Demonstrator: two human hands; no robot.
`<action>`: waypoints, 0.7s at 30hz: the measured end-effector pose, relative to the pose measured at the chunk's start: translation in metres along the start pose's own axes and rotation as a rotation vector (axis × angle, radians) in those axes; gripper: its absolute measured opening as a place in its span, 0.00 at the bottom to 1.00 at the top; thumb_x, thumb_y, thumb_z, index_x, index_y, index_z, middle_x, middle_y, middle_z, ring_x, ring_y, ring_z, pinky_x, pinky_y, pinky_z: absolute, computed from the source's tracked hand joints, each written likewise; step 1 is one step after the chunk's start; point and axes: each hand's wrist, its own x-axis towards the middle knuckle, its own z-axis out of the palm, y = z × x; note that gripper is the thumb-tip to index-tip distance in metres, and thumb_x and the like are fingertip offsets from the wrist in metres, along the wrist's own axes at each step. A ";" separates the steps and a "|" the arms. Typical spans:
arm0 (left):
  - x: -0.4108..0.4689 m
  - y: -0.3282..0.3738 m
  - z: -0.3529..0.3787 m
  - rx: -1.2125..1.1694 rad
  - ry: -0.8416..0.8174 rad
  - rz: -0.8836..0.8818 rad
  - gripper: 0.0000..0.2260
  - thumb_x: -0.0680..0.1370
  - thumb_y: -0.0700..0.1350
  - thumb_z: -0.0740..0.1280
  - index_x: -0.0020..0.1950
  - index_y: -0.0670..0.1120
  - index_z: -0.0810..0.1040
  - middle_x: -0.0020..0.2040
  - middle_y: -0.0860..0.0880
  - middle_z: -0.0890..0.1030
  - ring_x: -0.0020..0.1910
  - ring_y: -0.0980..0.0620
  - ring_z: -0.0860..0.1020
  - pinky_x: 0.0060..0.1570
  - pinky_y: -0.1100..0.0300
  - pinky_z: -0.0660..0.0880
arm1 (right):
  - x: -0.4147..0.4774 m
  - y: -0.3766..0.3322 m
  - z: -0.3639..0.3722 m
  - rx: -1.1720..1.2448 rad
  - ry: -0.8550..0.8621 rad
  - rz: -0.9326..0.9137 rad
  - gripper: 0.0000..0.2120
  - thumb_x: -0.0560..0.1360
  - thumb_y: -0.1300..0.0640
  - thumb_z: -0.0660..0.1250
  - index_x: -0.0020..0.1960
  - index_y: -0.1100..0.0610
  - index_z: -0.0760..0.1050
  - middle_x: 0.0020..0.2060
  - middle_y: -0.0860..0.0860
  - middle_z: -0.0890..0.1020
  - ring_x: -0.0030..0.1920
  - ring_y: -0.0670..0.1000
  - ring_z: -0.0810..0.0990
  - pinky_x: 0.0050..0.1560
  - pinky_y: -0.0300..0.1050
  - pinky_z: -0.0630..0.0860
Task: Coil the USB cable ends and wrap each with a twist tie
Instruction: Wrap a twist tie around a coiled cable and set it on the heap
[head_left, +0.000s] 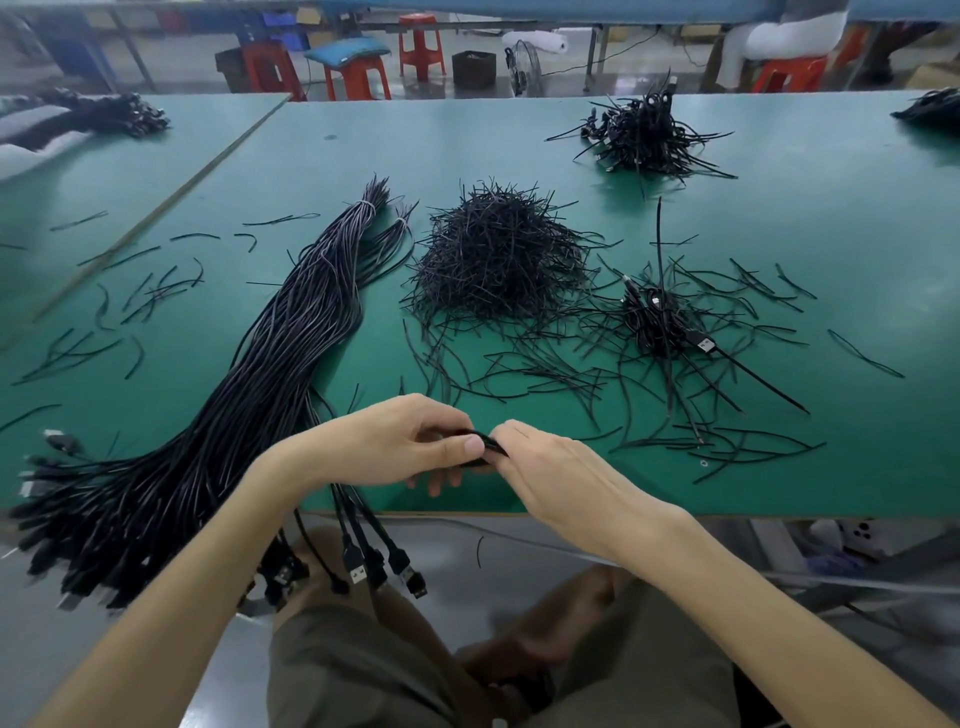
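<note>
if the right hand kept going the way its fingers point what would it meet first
Probably the black cable strands pinched between both hands, then the thumb of the left hand behind; the right hand points straight at them. Depth is unclear.

Cable bundle (270, 364) left of tie pile (498, 260) — coiled cables (660, 322) right.

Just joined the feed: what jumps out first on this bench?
The left hand and right hand pinch a small black cable coil between them at the near edge of the green table. A thick bundle of USB cables runs diagonally at left; a mound of twist ties sits mid-table.
</note>
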 end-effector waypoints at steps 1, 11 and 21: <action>0.000 -0.001 0.001 -0.003 0.019 0.014 0.11 0.84 0.52 0.63 0.48 0.50 0.80 0.41 0.50 0.84 0.37 0.51 0.84 0.36 0.57 0.79 | 0.001 0.000 -0.001 0.022 -0.012 0.014 0.13 0.86 0.49 0.51 0.51 0.56 0.67 0.43 0.50 0.73 0.40 0.57 0.75 0.46 0.57 0.73; 0.013 -0.014 0.019 -0.075 0.261 -0.018 0.09 0.85 0.50 0.63 0.46 0.50 0.76 0.32 0.53 0.81 0.25 0.55 0.74 0.27 0.62 0.71 | 0.012 0.009 -0.002 0.320 0.016 0.120 0.16 0.85 0.44 0.52 0.49 0.55 0.67 0.36 0.57 0.78 0.37 0.63 0.76 0.43 0.61 0.76; 0.028 -0.024 0.022 0.113 0.395 -0.078 0.18 0.86 0.54 0.56 0.39 0.48 0.71 0.29 0.54 0.71 0.26 0.59 0.67 0.30 0.64 0.66 | 0.008 0.009 0.006 -0.204 0.176 -0.043 0.32 0.81 0.40 0.60 0.78 0.58 0.61 0.60 0.50 0.73 0.36 0.49 0.74 0.35 0.43 0.72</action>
